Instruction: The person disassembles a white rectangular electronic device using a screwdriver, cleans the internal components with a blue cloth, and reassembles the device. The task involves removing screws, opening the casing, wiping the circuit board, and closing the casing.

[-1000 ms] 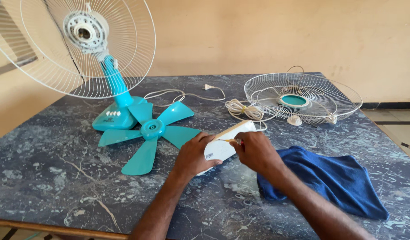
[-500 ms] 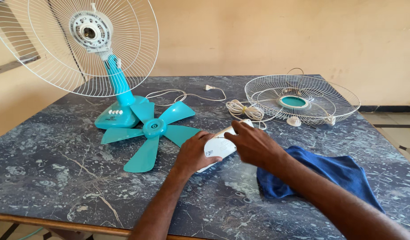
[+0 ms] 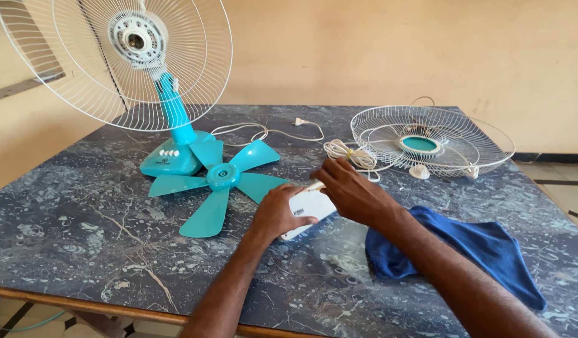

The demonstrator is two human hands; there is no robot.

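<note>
White casing [image 3: 307, 208] gripped between left hand [image 3: 277, 213], right hand [image 3: 351, 191].

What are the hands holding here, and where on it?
A small white box: left hand grips its near end, right hand covers its far end.
</note>
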